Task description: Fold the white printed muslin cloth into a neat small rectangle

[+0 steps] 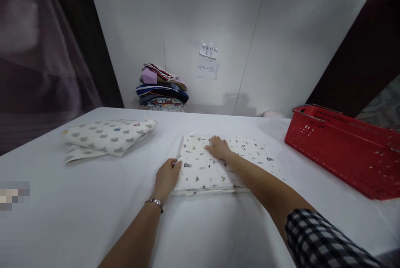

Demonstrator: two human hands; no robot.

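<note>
Your left hand (166,178) is at the left edge of the folded printed cloth (206,172), fingers bent; can't tell if they pinch the layers or just butt against them; your right hand (219,149) lies flat on top near the far edge, fingers spread, clasping nothing; the cloth sits square in front of you, mid-surface, several layers showing along the near edge.

Risks, my read: press and drag with the right hand and the top layer could shear off the ones below, leaving the edges stepped; if the left only has the upper layers, a tug could open the fold; your right forearm crosses the cloth, so a low elbow could rub up a crease; the bracelet (155,203) on your left wrist could snag if it rides over the fabric.

Surface (93,209) is white and looks smooth, so the whole bundle might slide under a push; second cloth (106,135), grey-patterned, lies loosely folded to the left, well apart; red basket (340,151) on the right, inside not readable from here.

Beyond: pale panelled wall (206,6) with two paper notes, lower one (207,69) reading 45-50; mixed fabric stack (162,87) by the far edge, its support unclear; pinkish curtain (46,43) far left.
</note>
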